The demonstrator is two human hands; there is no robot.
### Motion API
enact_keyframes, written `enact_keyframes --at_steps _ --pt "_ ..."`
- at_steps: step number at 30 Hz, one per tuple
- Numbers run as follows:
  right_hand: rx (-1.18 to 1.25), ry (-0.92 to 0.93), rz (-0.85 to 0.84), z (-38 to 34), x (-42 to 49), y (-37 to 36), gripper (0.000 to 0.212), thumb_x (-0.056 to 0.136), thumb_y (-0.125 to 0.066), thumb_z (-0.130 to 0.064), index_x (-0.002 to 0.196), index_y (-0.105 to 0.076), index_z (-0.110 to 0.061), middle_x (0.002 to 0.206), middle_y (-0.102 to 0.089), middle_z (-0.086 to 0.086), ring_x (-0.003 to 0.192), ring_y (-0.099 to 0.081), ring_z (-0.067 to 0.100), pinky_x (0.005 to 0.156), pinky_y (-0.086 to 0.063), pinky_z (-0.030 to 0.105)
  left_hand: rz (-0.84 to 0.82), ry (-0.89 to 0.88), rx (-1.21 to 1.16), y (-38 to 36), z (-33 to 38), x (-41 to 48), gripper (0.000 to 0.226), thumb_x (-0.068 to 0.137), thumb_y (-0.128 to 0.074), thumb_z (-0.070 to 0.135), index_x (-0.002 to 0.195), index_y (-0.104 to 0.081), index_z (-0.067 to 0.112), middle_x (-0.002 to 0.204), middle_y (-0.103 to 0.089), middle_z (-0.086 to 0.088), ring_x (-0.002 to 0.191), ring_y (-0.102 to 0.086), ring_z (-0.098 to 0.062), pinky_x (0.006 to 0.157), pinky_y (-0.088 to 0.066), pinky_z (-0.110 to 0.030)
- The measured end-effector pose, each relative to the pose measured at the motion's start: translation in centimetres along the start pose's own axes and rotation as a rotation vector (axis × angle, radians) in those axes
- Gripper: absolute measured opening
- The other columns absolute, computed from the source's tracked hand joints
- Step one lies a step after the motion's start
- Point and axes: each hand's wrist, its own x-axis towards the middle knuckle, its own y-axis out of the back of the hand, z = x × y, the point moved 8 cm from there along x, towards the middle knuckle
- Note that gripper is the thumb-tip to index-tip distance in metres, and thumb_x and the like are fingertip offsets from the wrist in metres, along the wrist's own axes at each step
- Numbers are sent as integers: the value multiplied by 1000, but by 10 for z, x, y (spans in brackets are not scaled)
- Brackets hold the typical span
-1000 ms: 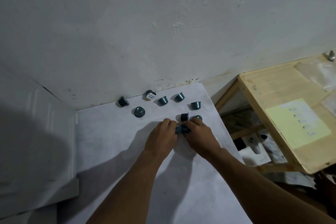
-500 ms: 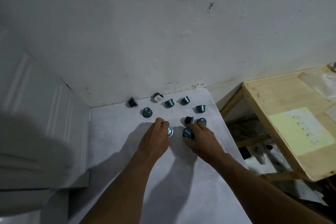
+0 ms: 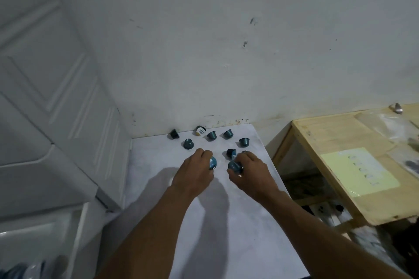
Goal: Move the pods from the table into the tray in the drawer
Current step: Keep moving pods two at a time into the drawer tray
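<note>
Several small teal and dark pods lie on the white table (image 3: 217, 222) near the wall, among them a teal pod (image 3: 188, 143), a dark pod (image 3: 174, 134), a white-labelled pod (image 3: 200, 130) and a dark pod (image 3: 231, 153). My left hand (image 3: 195, 176) grips a teal pod (image 3: 212, 162) with its foil lid facing right. My right hand (image 3: 251, 174) pinches another teal pod (image 3: 234, 166). The two hands are a short gap apart. No drawer tray shows clearly.
A white panelled door or cabinet (image 3: 56, 120) stands at the left, close to the table's edge. A wooden side table (image 3: 340, 165) with a yellow paper sheet (image 3: 360, 172) stands to the right. The stained wall rises right behind the pods.
My hands, together over one spot a second ago, have drawn apart, each now holding a pod. The camera has tilted up and left, showing more of the door.
</note>
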Motion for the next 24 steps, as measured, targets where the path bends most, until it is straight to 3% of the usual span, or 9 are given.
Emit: enact_keyframes --at_steps 2,7,19,24 --pt "17 25 15 -5 -19 6 41 84 -66 -37 118 -49 -20 117 -56 1 93 -52 12 85 -51 28 36 -9 2 8 9 -19 40 89 -60 24 126 -47 16 121 -52 -4 101 -55 -20 82 -41 -22" --pt "48 77 74 -23 -69 18 56 85 -67 -34 132 -43 -17 130 -51 5 107 -55 18 93 -48 28 95 -5 -24 27 22 -75 50 88 -63 27 134 -45 18 129 -49 -3 112 -53 -20 94 -42 -26" --pt "44 285 93 -122 -163 17 49 85 -66 -30 129 -52 -14 121 -57 5 103 -57 21 89 -49 32 230 109 -111 96 -1 -215 51 82 -71 25 129 -52 15 122 -55 -1 107 -55 -19 86 -36 -19" --pt "87 349 60 -184 -178 0 47 84 -66 -24 129 -52 -21 119 -55 3 101 -58 20 90 -49 29 284 162 -111 130 -43 -257 52 80 -72 24 128 -54 17 122 -59 -1 107 -56 -20 92 -42 -28"
